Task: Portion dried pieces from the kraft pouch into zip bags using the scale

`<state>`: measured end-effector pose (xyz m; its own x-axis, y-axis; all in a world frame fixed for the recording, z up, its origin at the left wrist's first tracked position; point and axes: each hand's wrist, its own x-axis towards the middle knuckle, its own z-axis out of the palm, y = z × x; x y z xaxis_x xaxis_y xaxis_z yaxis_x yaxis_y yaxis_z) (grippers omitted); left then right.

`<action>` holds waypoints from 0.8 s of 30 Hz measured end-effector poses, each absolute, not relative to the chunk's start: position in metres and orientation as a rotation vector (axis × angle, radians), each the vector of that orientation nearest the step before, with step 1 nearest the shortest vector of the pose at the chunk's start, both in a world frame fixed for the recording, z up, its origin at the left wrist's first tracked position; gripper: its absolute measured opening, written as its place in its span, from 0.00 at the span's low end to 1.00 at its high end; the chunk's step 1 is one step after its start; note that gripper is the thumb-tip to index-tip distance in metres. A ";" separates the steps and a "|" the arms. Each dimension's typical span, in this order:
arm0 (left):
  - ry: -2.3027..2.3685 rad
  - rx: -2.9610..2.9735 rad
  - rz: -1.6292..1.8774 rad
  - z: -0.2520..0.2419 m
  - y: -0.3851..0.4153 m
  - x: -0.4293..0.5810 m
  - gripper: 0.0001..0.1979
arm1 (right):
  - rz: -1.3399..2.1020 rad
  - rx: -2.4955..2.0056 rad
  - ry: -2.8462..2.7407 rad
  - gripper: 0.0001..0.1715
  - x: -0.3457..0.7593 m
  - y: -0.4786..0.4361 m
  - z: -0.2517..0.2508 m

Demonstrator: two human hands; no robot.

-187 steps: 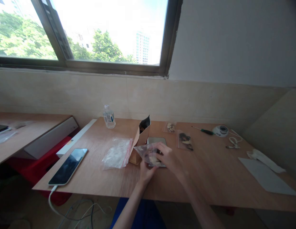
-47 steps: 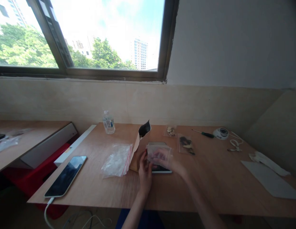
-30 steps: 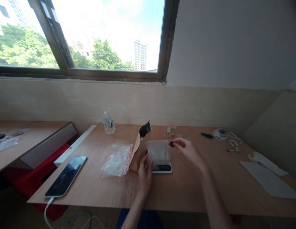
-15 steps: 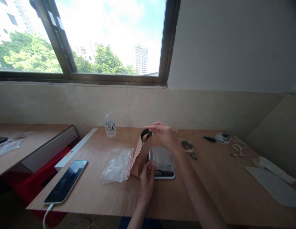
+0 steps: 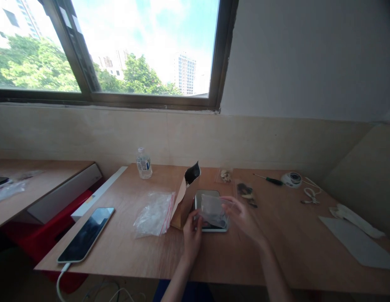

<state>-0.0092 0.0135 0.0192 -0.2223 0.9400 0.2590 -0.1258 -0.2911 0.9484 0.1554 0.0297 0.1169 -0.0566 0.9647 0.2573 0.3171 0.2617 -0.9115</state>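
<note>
A small clear plastic bag (image 5: 211, 205) is spread between my two hands, above a flat, white-rimmed device with a dark front, like a small scale (image 5: 218, 229). My left hand (image 5: 191, 235) pinches the bag's left edge, close to the base of a brown paper pouch (image 5: 183, 204). At the opposite edge, the fingers of my right hand (image 5: 243, 216) are closed on the bag. The pouch stands upright with its dark-lined mouth open; its contents are mostly hidden.
Left of the pouch lie several zip bags (image 5: 154, 214), a charging phone (image 5: 87, 235) and a water bottle (image 5: 144, 164). Small filled bags (image 5: 225, 175), a screwdriver (image 5: 273, 181), a white round camera (image 5: 292, 179), a cable (image 5: 310, 196) and a white sheet (image 5: 355, 243) are rightward.
My right hand has come down from the pouch's mouth to the clear bag's right edge. The left hand stays by the bag. A small filled bag behind has come into view.
</note>
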 end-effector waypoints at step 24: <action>1.418 1.070 1.586 0.066 -0.030 -0.026 0.21 | 1.307 -1.168 -1.244 0.25 0.101 0.007 0.069</action>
<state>-0.0263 -0.0298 0.0658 -0.3767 0.9203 0.1055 0.0024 -0.1129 0.9936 0.1007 0.0074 0.0695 -0.0902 0.9956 -0.0268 -0.0222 -0.0290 -0.9993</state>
